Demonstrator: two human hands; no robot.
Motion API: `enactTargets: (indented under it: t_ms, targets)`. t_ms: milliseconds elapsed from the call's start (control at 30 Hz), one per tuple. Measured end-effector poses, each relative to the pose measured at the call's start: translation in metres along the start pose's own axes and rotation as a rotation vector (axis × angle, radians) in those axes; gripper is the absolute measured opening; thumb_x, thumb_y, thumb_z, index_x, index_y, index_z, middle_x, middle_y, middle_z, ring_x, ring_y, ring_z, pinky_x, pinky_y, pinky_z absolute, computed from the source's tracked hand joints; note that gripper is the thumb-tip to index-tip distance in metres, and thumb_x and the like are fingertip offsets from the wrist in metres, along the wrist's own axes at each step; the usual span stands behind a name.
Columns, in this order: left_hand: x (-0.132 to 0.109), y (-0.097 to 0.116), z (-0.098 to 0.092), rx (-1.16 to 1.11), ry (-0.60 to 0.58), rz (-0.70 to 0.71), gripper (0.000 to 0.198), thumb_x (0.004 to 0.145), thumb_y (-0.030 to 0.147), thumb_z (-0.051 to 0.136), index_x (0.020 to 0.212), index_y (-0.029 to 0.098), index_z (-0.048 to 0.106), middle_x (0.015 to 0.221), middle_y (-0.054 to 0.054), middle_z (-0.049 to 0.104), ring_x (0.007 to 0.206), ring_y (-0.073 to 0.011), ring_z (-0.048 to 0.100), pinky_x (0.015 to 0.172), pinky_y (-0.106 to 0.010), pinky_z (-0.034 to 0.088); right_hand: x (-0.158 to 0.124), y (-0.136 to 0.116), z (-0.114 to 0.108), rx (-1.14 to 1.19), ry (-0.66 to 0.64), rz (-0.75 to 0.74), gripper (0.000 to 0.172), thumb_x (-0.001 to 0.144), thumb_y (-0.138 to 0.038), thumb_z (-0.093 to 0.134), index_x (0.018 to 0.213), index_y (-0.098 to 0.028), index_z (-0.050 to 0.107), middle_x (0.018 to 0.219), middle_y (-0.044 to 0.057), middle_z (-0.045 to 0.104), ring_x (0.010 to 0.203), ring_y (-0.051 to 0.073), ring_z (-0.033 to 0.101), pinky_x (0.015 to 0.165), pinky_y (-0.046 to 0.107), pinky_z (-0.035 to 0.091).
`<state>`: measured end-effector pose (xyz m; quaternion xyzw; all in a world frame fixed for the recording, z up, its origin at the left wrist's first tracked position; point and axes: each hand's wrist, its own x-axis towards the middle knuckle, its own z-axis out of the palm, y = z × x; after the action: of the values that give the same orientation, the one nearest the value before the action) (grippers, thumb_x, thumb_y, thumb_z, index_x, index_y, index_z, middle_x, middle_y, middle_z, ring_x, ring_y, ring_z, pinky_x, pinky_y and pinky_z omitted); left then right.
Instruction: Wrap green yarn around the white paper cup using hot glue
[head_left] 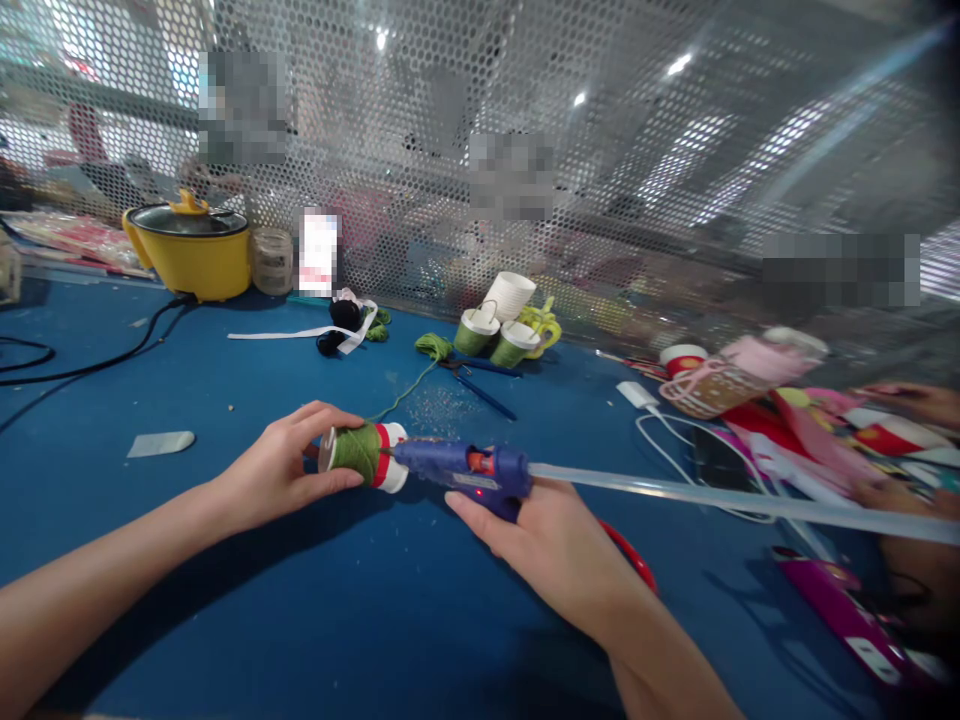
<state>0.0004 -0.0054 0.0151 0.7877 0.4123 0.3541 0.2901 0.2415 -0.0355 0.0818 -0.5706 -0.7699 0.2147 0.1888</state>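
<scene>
My left hand [300, 465] grips a paper cup [395, 460] lying on its side, partly wrapped in green yarn with a red band showing near its white rim. In my right hand [551, 530] is a blue glue gun [465, 465], its nozzle at the edge of the yarn on the cup. A long clear glue stick [675, 490] sticks out of the gun's back end. From the cup a green strand runs to a small yarn ball [433, 346]. Scissors [480, 388] with blue handles lie just beyond.
Behind stand green-wrapped cups [477, 332], a yellow electric pot [196, 255], a glass jar [271, 262] and a lit phone [319, 250] against a perforated metal screen. At right are a pink-wrapped cup [750, 370], white cables, a purple power strip [840, 610] and another person's hands [915, 402].
</scene>
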Motion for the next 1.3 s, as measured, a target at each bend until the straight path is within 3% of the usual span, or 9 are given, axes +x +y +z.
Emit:
enactTargets:
  t_ms: [167,500,667,1033,1300]
  targets:
    - [0.0008,-0.0007,0.0008,-0.047,0.020,-0.074,0.041,0.077,0.040,0.062,0.111,0.018,0.055,0.104,-0.008,0.056,0.088,-0.0210,0.060,0.068,-0.032,0.057,-0.0023,0.0001,-0.0004,0.029,-0.049,0.018,0.023,0.080,-0.034,0.053,0.094,-0.021,0.067,0.092,0.003,0.072,0.083,0.023,0.065,0.076,0.032,0.050]
    - [0.0020,-0.0028,0.0035,-0.197,0.038,-0.222,0.045,0.073,0.043,0.063,0.109,0.017,0.055,0.103,-0.007,0.057,0.085,-0.0215,0.062,0.067,-0.036,0.058,-0.0020,-0.0027,-0.0011,0.007,-0.052,0.025,0.017,0.079,-0.031,0.054,0.083,-0.021,0.068,0.086,0.002,0.073,0.077,0.022,0.066,0.072,0.031,0.050]
    - [0.0016,-0.0013,0.0030,-0.165,0.029,-0.155,0.042,0.074,0.041,0.064,0.109,0.018,0.056,0.102,-0.007,0.056,0.089,-0.0216,0.061,0.071,-0.036,0.057,-0.0008,-0.0015,-0.0011,-0.003,-0.003,0.006,0.020,0.079,-0.031,0.055,0.088,-0.021,0.069,0.081,0.002,0.072,0.072,0.020,0.066,0.068,0.028,0.050]
    - [-0.0016,-0.0006,0.0039,-0.062,0.005,0.035,0.038,0.075,0.029,0.066,0.110,0.022,0.055,0.109,-0.008,0.054,0.098,-0.0220,0.058,0.077,-0.036,0.055,0.0003,0.0020,0.0015,0.001,0.024,0.043,0.021,0.080,-0.034,0.054,0.088,-0.021,0.069,0.042,-0.004,0.056,0.045,0.017,0.057,0.048,0.027,0.043]
    - [-0.0045,0.0016,0.0043,0.077,0.001,0.132,0.037,0.076,0.024,0.065,0.112,0.022,0.055,0.113,-0.008,0.053,0.102,-0.0224,0.056,0.086,-0.035,0.050,0.0023,0.0021,0.0021,0.040,0.034,0.065,0.022,0.080,-0.037,0.054,0.077,-0.022,0.069,0.043,-0.002,0.057,0.048,0.019,0.059,0.047,0.028,0.043]
